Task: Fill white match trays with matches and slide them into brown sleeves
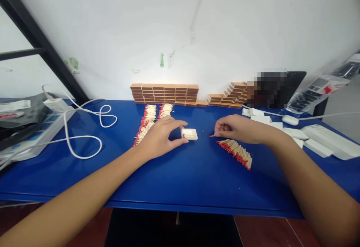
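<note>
My left hand (161, 136) grips a small white matchbox tray (190, 134) between thumb and fingers on the blue table (168, 179); the tray holds a few matches. My right hand (239, 128) is curled with its fingertips pinching red-tipped matches at its left edge. Just below that hand lies a pile of red-tipped matches (236, 152). Behind my left hand lie two longer rows of matches (149, 121).
Stacked brown matchboxes (164, 94) line the wall, with a second leaning stack (229, 95) to the right. White box sleeves (261, 117) and white devices (329, 142) lie at right. A power strip (36, 134) and looping white cables (84, 130) occupy the left.
</note>
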